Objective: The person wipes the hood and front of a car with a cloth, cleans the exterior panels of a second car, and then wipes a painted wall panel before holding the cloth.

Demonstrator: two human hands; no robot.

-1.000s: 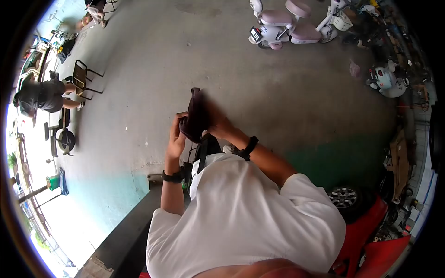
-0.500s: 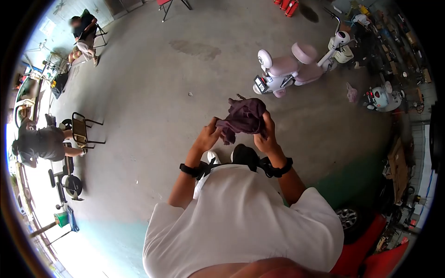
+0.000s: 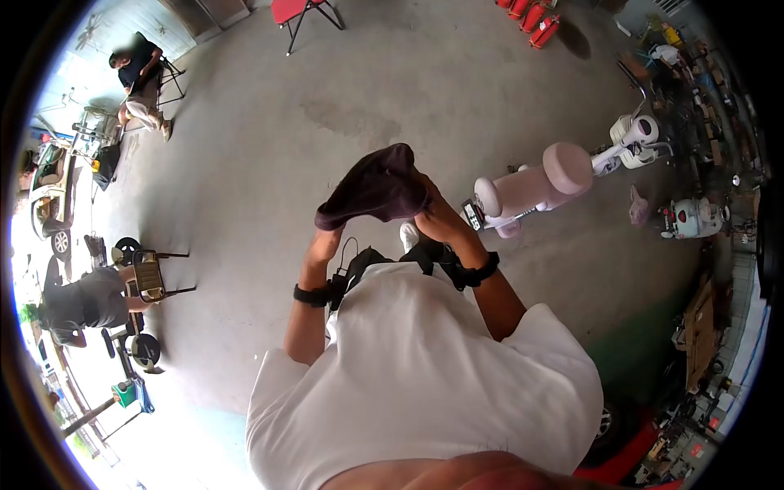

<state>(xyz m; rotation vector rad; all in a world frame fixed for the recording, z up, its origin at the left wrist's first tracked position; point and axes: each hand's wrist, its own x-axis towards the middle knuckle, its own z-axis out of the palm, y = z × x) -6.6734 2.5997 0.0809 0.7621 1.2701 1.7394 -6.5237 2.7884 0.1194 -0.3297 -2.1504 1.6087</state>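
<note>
A dark maroon cloth [image 3: 376,186] hangs in the air in front of me, spread between my two hands. My left hand [image 3: 327,238] grips its lower left corner, with the fingers mostly hidden under the fabric. At the cloth's right edge, my right hand [image 3: 434,211] is closed on it, its fingertips covered by folds. Each wrist wears a black band.
A pink scooter [image 3: 535,189] stands ahead to the right, with a pale blue scooter [image 3: 694,219] beyond it. Red fire extinguishers [image 3: 543,31] and a red folding chair [image 3: 287,10] are far ahead. On the left are a seated person [image 3: 140,77] and another person [image 3: 90,298] beside a metal-framed chair [image 3: 151,276].
The bunched cloth has opened out into a wider shape. Both hands have moved up and left with it, and the view has shifted, the pink scooter now lying farther right.
</note>
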